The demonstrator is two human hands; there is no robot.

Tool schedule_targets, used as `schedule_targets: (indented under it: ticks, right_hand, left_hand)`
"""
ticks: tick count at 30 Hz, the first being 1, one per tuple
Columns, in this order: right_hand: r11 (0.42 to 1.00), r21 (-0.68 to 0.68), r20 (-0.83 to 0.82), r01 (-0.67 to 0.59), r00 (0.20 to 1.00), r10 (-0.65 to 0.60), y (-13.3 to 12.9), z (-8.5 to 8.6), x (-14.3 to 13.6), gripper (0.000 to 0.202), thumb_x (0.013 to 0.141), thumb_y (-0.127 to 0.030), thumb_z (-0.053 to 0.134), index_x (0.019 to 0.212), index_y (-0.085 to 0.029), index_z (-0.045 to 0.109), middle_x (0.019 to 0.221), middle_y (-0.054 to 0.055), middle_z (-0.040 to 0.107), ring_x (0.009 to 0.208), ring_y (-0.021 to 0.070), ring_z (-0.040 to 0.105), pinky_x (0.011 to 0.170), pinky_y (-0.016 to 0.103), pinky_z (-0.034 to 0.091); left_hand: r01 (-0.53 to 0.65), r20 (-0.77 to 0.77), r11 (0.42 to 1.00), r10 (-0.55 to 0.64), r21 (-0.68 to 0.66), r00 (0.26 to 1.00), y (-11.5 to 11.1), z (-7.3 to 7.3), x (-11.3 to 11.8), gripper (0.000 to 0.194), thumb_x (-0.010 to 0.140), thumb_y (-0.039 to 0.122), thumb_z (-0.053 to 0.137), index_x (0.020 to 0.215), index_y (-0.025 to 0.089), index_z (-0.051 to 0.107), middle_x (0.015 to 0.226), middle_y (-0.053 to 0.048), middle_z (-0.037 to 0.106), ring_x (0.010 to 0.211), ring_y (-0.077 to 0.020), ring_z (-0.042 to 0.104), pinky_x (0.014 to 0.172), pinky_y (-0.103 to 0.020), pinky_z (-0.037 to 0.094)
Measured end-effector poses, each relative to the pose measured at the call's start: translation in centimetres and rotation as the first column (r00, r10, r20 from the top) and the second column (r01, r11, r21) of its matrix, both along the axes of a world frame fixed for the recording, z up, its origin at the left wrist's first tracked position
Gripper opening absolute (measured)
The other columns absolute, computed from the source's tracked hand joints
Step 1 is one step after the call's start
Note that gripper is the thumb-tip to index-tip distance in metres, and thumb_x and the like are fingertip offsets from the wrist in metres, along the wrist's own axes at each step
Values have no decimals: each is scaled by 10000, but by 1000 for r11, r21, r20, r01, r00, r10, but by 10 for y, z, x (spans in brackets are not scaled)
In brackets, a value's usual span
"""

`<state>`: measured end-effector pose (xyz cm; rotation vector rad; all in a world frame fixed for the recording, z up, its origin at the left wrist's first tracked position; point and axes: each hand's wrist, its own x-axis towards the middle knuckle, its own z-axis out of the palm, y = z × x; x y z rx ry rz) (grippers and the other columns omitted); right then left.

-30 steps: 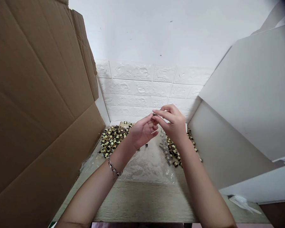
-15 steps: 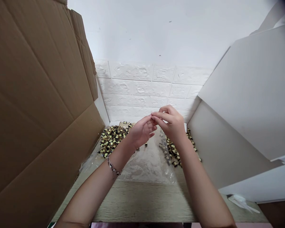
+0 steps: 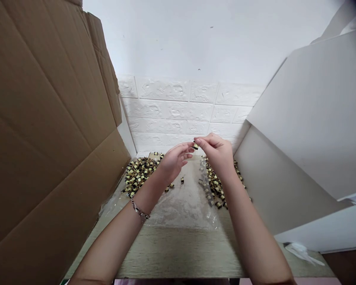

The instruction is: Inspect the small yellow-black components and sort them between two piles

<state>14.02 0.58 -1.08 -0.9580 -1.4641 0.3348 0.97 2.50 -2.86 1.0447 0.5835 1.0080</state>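
My right hand (image 3: 218,152) pinches a small yellow-and-black transformer (image 3: 195,146) between thumb and fingertips, above the middle of the work surface. Beside it, my left hand (image 3: 172,161) is turned palm inward with its fingers stretched out. Its fingertips are close to the transformer; whether they touch it I cannot tell. Behind my left hand lies a heap of similar transformers (image 3: 140,172) with copper-coloured leads. A second heap (image 3: 216,185) is partly hidden by my right forearm. One loose transformer (image 3: 182,180) lies between the heaps.
A clear plastic sheet or bag (image 3: 180,211) covers part of the wooden table (image 3: 178,253). A tall cardboard wall (image 3: 47,130) stands at the left, white panels (image 3: 311,118) at the right. White brick-pattern wall (image 3: 166,109) closes the back. A white crumpled item (image 3: 303,253) lies front right.
My hands have come slightly apart, the left moving down and left. The transformer, hidden by the fingers before, now shows in my right hand's pinch.
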Motion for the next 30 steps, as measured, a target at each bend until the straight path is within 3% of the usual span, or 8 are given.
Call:
schedule_targets:
  ticks: [2, 4, 8, 10, 14, 21, 24, 30]
  right_hand:
    - [990, -114, -212, -85, 976, 59, 2, -1, -1, 156, 668, -336, 647, 676, -183, 676, 560, -24, 523, 558, 79, 455, 554, 222, 354]
    - [960, -192, -408, -205, 906, 112, 4, -1, -3, 202, 632, -365, 670, 673, -167, 664, 503, -38, 477, 493, 59, 400, 499, 205, 323]
    - [854, -172, -669, -490, 695, 264, 7, -3, -11, 235, 583, -352, 701, 681, -150, 631, 432, -78, 352, 408, 27, 283, 426, 181, 272]
    - [804, -143, -745, -577, 598, 296, 8, -4, -14, 243, 560, -337, 718, 673, -148, 614, 431, -89, 323, 395, 21, 271, 415, 174, 282]
    - [739, -99, -836, -667, 459, 301, 9, -5, -19, 243, 565, -308, 724, 692, -142, 600, 426, -99, 296, 385, 15, 271, 399, 150, 295]
    - [631, -87, -914, -771, 314, 258, 5, -5, -21, 169, 617, -234, 696, 694, -148, 571, 441, -98, 325, 391, 2, 307, 404, 100, 319]
    - [601, -84, -927, -795, 284, 246, 4, -5, -23, 150, 645, -229, 673, 656, -151, 546, 447, -98, 345, 387, 0, 306, 419, 100, 332]
    - [572, -76, -948, -817, 237, 213, 4, -7, -27, 132, 671, -204, 639, 631, -150, 525, 444, -90, 391, 381, 2, 303, 402, 99, 315]
  left_hand:
    - [-57, -87, 984, 73, 167, 994, 1, -1, 1, 154, 723, 263, 518, 843, 184, 575, 752, 21, 503, 663, -62, 447, 639, -202, 325]
    - [-115, -209, 922, 203, 371, 956, 1, -2, 2, 170, 719, 267, 529, 859, 178, 567, 710, 22, 475, 643, -66, 431, 632, -203, 336]
    - [-186, -303, 663, 550, 725, 778, -3, -3, 3, 346, 676, 310, 594, 1003, 217, 530, 784, 11, 491, 680, -90, 440, 666, -221, 367]
    - [-174, -289, 582, 614, 795, 734, -4, -3, 3, 436, 657, 332, 619, 1066, 235, 504, 884, -4, 509, 720, -98, 453, 696, -227, 383]
    - [-201, -211, 486, 665, 850, 717, -3, -4, 1, 516, 632, 385, 652, 1093, 226, 482, 962, -24, 514, 762, -109, 470, 725, -236, 406]
    - [-256, 75, 117, 772, 959, 631, -2, -1, -3, 352, 651, 319, 663, 969, 203, 565, 885, -33, 532, 790, -122, 489, 733, -248, 423]
    - [-261, 119, 61, 774, 963, 621, -1, 0, -4, 285, 664, 308, 653, 917, 194, 594, 833, -28, 525, 786, -122, 493, 731, -251, 428]
    - [-294, 159, 39, 768, 955, 620, 0, -3, -5, 246, 656, 283, 662, 876, 181, 617, 801, -23, 515, 774, -116, 500, 714, -245, 431]
